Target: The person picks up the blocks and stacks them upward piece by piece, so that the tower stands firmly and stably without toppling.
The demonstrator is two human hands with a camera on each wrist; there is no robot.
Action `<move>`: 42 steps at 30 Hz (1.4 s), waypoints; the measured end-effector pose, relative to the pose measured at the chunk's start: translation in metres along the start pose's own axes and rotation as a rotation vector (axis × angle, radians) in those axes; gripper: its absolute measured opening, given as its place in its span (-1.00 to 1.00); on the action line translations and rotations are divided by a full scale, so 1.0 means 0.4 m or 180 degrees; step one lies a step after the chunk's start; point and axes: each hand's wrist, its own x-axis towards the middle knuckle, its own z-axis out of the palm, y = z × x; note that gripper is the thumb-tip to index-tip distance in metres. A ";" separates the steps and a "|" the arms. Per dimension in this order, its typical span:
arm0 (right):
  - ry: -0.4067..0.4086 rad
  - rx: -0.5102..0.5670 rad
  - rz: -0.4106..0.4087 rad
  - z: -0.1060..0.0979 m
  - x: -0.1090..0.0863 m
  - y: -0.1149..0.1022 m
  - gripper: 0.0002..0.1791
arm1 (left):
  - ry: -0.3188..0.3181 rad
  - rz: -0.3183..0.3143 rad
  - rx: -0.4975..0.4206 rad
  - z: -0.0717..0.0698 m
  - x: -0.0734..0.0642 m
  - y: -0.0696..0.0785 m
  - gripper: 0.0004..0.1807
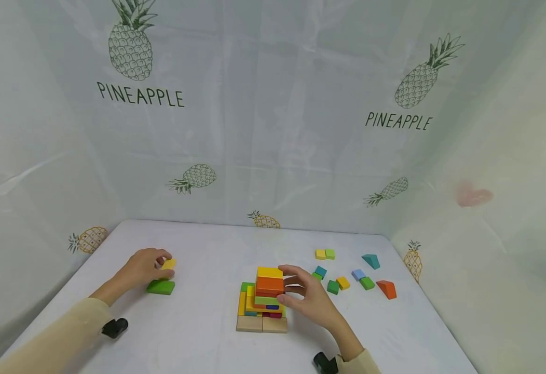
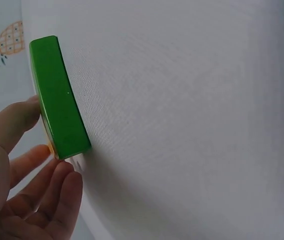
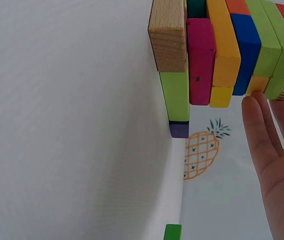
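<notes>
On the left, my left hand pinches a yellow block between thumb and fingers. Just in front of it lies a flat green block; the left wrist view shows that green block covering most of the yellow one. In the middle stands a layered stack of coloured blocks on a base of plain wooden blocks. My right hand touches the stack's right side, fingers extended. In the right wrist view, the fingertips of the right hand meet the upper layers.
Loose blocks lie to the right of the stack: a teal triangle, an orange wedge, a light blue block and several small cubes. A yellow cube sits farther back. Patterned sheeting hangs behind the white table.
</notes>
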 end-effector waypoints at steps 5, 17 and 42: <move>0.0008 0.0010 -0.0002 0.000 0.000 -0.001 -0.30 | -0.0033 0.0067 0.0001 0.006 0.007 0.000 -0.50; 0.0005 0.0020 -0.0033 0.000 0.001 -0.002 -0.31 | -0.0113 0.0135 0.0027 0.008 0.010 0.022 -0.56; 0.0061 -0.0035 -0.0193 -0.004 -0.001 -0.019 -0.26 | -0.0204 0.1714 -0.0426 0.011 0.054 0.525 -0.60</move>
